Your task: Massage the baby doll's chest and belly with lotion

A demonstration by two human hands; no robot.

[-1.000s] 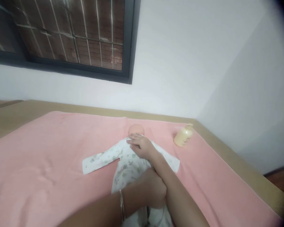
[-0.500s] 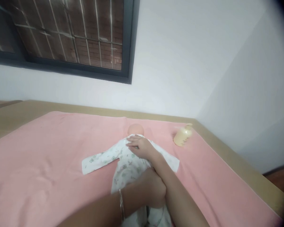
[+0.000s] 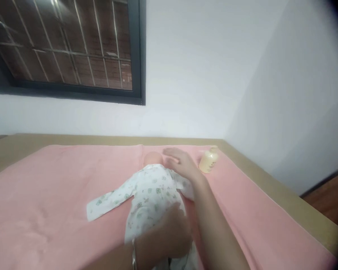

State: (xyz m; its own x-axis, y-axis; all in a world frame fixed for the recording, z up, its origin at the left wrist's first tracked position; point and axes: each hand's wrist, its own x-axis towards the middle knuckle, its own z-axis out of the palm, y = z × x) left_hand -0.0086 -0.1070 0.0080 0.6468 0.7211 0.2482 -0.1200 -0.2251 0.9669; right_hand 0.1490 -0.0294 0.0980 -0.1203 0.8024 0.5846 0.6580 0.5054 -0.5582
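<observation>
A light touch suits the right hand (image 3: 179, 162), grip loose and empty beside the head (image 3: 153, 159) of the doll (image 3: 153, 189); the left hand (image 3: 176, 232), over its lower body, hides its grip.

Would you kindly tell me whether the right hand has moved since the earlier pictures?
Yes: judged against the pale yellow bottle, the right hand has moved rightward and forward, nearer the bottle, and is now beside the doll's head.
</observation>
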